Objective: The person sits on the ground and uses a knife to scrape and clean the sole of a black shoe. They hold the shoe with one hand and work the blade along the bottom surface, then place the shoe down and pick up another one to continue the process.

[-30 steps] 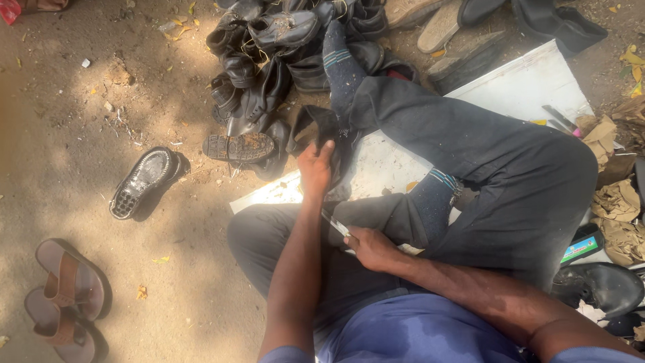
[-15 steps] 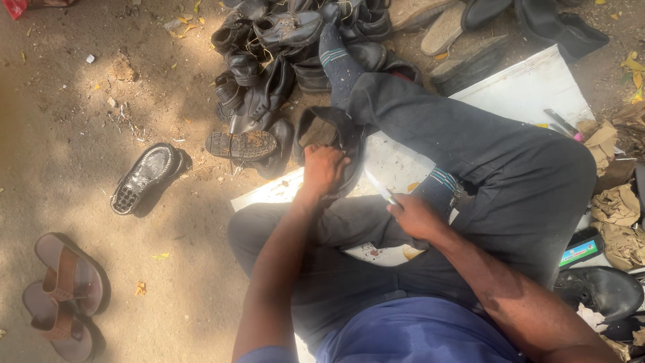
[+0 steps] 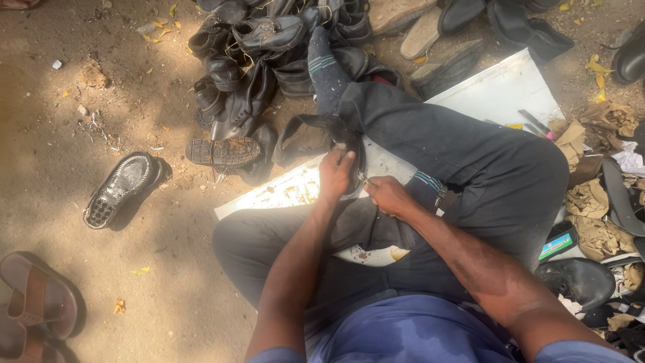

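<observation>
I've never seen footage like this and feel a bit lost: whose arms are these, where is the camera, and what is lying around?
The camera sits on a person's head and looks down, so the arms are their own. They sit on sandy ground over a white board. The left hand grips a dark shoe resting against the leg. The right hand pinches a small thin tool; its kind is too small to tell. A heap of black shoes lies ahead, an upturned sole to the left, brown sandals nearer.
</observation>
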